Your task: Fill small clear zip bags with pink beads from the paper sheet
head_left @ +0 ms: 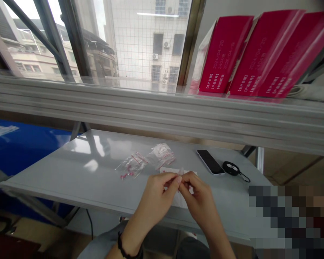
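Observation:
My left hand (162,189) and my right hand (198,192) meet fingertip to fingertip over the table. Both are closed in a pinch on a small see-through piece of plastic (181,171), mostly hidden by the fingers. Beneath them lies a white sheet of paper (179,201), partly covered by the hands. Left of the hands, small pink pieces (126,175) lie beside a clear zip bag with a red stripe (136,162). A pile of similar clear bags (162,154) sits just behind.
A phone (210,162) and a round black case with a loop (232,168) lie on the grey table (70,176) to the right. Above the table's back runs a metal shelf beam (151,111), bearing red boxes (226,54). A pixelated patch covers the lower right.

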A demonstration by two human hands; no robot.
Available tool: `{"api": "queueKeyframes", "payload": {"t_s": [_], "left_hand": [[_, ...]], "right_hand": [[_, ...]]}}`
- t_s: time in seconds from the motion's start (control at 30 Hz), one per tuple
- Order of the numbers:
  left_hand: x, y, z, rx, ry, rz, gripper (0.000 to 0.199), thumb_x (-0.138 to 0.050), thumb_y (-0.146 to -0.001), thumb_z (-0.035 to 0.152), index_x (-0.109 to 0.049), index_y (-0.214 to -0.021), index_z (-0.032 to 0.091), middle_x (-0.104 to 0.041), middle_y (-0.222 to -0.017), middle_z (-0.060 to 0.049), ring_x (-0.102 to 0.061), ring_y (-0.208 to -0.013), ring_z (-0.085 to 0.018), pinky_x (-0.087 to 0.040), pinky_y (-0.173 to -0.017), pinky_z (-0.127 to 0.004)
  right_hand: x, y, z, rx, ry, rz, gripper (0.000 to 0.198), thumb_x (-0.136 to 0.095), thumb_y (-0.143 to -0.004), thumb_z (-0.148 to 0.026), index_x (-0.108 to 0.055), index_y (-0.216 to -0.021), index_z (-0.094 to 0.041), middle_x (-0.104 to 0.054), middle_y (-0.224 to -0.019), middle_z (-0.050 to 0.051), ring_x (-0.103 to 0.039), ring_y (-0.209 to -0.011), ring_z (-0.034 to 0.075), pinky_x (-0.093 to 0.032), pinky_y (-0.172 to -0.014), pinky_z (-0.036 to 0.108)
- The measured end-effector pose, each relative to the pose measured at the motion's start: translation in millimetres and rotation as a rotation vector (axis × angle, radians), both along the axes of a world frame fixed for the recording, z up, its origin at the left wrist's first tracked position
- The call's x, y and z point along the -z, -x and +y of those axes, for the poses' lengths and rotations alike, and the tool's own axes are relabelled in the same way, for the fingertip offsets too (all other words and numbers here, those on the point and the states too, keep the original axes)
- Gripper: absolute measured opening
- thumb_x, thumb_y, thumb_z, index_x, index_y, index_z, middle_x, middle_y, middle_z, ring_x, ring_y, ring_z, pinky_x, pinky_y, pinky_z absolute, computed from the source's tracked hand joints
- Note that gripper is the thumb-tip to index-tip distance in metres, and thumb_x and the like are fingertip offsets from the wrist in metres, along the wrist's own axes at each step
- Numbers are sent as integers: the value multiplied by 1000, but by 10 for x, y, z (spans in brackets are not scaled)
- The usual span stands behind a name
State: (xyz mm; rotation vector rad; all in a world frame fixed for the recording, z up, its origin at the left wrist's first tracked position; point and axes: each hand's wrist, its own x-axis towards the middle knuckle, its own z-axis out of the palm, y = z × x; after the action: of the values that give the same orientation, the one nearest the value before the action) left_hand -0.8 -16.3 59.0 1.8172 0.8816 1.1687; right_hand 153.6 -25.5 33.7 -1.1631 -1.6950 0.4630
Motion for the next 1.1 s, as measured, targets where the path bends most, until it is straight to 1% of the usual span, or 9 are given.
{"api": "queueKeyframes", "payload": {"t_s": [0.13,0.23,0.43,0.57,0.67,0.77,0.83,1.0,1.1], "left_hand": [[62,36,40,-62,53,58,35,-46,-101,33,-67,-76,20,-65,-69,-1,-57,-65,-16,-40,-58,-28],[90,39,46,-119,-34,183,36,-45,-100,27,-57,-67,21,-57,-62,1,-49,-58,-14,-33,-55,-29],[163,-7,52,-238,-226,395,26,-40,-98,17,-56,-78,22,-64,-77,-6,-57,-71,-20,-38,-65,-35],[176,19,69,-241,-236,488,22,-40,-98,17,-54,-81,22,-65,-79,-6,-61,-74,-22,-39,-66,-35],[142,78,72,-214,-212,464,23,-41,-98,18,-52,-78,22,-64,-76,-3,-60,-71,-20,-39,-65,-33],[111,113,71,-178,-182,440,25,-41,-99,18,-49,-75,22,-62,-74,-2,-58,-70,-18,-37,-64,-31],[98,108,72,-163,-166,426,26,-42,-99,20,-48,-73,22,-62,-74,-1,-57,-69,-18,-36,-63,-31],[59,117,49,-149,-64,330,36,-42,-102,37,-51,-70,20,-59,-66,0,-54,-62,-16,-33,-59,-29],[50,173,-2,60,196,330,48,-40,-101,49,-61,-70,18,-61,-60,0,-55,-56,-15,-36,-56,-27]], "right_hand": [[-11,4,2,-74,84,79,24,-61,-95,-35,-62,-75,-23,-60,-74,0,-54,-70,17,-40,-65,28],[-15,-3,-6,-103,133,147,27,-63,-93,-36,-64,-71,-22,-60,-72,1,-53,-69,18,-40,-65,29],[49,-16,23,8,205,311,27,-68,-87,-34,-60,-64,-21,-53,-65,-2,-48,-63,16,-38,-57,27],[80,-5,42,67,152,212,20,-61,-91,-32,-56,-74,-23,-53,-68,-2,-50,-62,16,-39,-56,26],[67,-3,19,-29,47,21,9,-55,-94,-24,-58,-85,-24,-57,-82,1,-56,-73,18,-44,-67,28],[28,14,-19,-112,-47,-155,20,-48,-96,-16,-64,-87,-24,-57,-96,6,-57,-90,21,-45,-79,31],[3,42,-36,-120,-28,-184,22,-48,-95,-14,-66,-86,-23,-58,-99,7,-57,-91,21,-44,-80,32],[32,62,21,-84,134,-11,25,-54,-94,-21,-62,-70,-20,-59,-71,0,-53,-68,16,-39,-64,28],[108,7,97,50,221,332,17,-59,-89,-27,-72,-80,-19,-59,-67,-1,-49,-63,15,-36,-58,26]]}}
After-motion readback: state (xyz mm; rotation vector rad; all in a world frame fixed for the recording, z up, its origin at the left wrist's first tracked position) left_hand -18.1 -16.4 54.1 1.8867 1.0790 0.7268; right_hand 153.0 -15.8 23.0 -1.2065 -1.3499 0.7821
